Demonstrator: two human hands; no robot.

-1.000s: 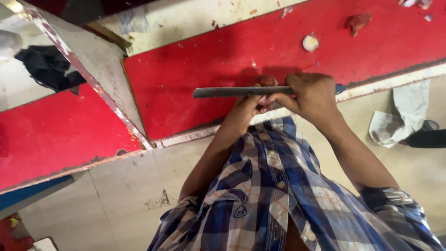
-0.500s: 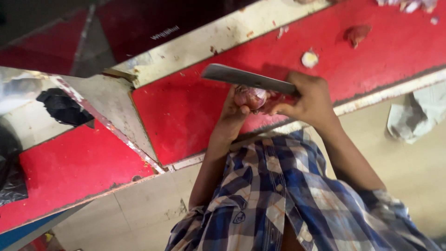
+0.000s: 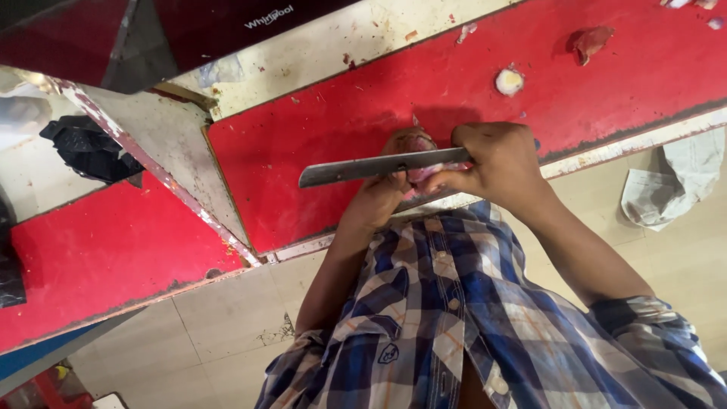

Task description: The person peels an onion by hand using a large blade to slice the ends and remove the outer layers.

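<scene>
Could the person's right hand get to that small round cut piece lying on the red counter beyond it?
Probably yes. The small round cut piece lies on bare red counter just beyond the right hand, with nothing between them. But that hand grips the knife, so it would have to put it down first.

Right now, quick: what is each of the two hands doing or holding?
Left hand: closed around a peeled reddish onion, held against the blade.
Right hand: closed on the handle end of a long knife, blade pointing left.
</scene>
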